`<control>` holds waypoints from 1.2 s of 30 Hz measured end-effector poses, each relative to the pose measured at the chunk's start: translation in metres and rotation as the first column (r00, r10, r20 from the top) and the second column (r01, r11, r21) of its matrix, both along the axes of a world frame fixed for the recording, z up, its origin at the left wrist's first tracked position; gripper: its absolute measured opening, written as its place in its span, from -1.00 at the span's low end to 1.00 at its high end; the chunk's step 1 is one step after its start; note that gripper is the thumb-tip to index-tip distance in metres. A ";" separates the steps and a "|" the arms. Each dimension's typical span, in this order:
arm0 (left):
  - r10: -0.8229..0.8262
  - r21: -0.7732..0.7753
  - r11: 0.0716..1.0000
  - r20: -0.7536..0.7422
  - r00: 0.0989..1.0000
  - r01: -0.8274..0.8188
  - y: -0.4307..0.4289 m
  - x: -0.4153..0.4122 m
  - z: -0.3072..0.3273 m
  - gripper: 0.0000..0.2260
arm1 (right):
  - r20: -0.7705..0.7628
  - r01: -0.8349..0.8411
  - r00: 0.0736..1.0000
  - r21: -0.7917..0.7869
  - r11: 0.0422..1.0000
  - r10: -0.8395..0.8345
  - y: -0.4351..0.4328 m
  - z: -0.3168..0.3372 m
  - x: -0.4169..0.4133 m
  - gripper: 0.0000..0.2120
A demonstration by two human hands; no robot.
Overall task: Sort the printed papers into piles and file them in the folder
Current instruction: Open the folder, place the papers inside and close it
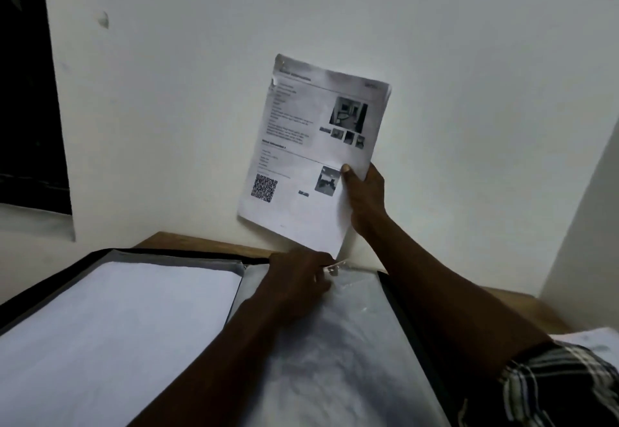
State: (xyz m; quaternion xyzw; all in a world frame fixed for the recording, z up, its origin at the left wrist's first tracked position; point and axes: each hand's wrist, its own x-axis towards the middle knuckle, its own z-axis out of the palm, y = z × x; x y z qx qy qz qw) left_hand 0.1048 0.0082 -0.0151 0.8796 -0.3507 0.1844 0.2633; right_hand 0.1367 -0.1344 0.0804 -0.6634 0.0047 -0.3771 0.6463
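A black folder (407, 312) lies open on the table, filling the lower half of the view. Its left side holds a white sheet (110, 322) inside a clear sleeve. My left hand (298, 282) pinches the top edge of the clear plastic sleeve (338, 353) on the folder's right side. My right hand (363, 198) holds a printed paper (308, 145) upright above the folder, in front of the wall, thumb on its right edge. The paper carries text, small photos and a QR code, and its bottom corner hangs just above the sleeve opening.
A wooden table (201, 242) shows along the back edge under the folder. A white wall (435, 58) rises right behind it. More white paper (589, 339) lies at the far right beside my checked sleeve. A dark opening (26, 91) is at the left.
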 end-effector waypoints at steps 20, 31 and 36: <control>0.130 -0.101 0.980 -0.316 0.940 -0.169 0.081 0.038 0.008 -0.81 | -0.251 -0.199 0.953 -0.086 0.976 0.172 -0.059 -0.021 -0.009 -0.86; 0.250 -0.079 0.953 -0.334 0.909 -0.291 0.071 0.035 0.003 -0.78 | -0.420 -0.322 0.877 -0.159 0.933 0.231 -0.056 -0.017 -0.017 -0.81; 0.390 0.076 0.919 -0.307 0.868 -0.386 0.065 0.032 0.004 -0.80 | -0.473 -0.293 0.866 -0.212 0.932 0.165 -0.054 -0.010 -0.017 -0.78</control>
